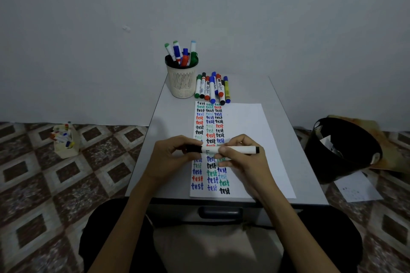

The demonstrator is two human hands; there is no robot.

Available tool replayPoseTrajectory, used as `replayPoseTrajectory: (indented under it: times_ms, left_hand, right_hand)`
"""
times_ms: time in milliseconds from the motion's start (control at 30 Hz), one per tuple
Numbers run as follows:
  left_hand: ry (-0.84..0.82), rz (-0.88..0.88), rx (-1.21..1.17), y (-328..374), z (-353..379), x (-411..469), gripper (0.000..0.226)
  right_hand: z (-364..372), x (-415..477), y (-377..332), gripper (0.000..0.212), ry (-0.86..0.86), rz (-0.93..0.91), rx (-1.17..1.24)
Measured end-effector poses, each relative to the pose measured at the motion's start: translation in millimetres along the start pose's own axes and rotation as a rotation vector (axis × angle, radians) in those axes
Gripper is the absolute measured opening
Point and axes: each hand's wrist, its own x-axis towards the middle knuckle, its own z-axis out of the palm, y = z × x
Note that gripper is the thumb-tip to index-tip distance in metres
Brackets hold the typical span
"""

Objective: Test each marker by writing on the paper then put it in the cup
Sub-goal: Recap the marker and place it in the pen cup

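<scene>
Black marker [211,150] level above paper [248,126], left hand [175,157] pinching its cap, right hand [241,164] gripping its barrel: likely capping or uncapping; next, write or reach cup [182,83] at eleven o'clock.

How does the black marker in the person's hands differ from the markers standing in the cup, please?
The black marker lies level above the paper, gripped by the left hand at its cap end and the right hand on its barrel. The cup markers stand upright or leaning in the cup, untouched. The black marker has black ends, while the cup markers show green, blue, red and pale blue. White barrels show on both.
</scene>
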Motion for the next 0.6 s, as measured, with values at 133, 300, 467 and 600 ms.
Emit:
replayPoseTrajectory:
  times_ms: [133, 300, 467, 600]
  left_hand:
    - [0.002, -0.048, -0.056, -1.2, -0.6, -1.2, 0.027]
    - [0.013, -0.071, -0.101, -2.3, -0.4, -2.2, 0.025]
    - [0.026, -0.028, -0.081, -1.9, 0.3, -2.1, 0.023]
    - [0.042, -0.023, -0.083, -3.6, -0.4, -1.9, 0.024]
  right_hand:
    - [-8.3, 6.6, -9.3, 0.020, 0.051, -0.030, -0.177]
    - [-12.9, 16.1, -18.6, 0.023, 0.010, 0.030, -0.381]
    - [-22.7, 23.8, -16.2, 0.024, -0.051, -0.024, -0.554]
    - [-22.9, 22.8, -4.3, 0.017, -0.071, -0.061, -0.653]
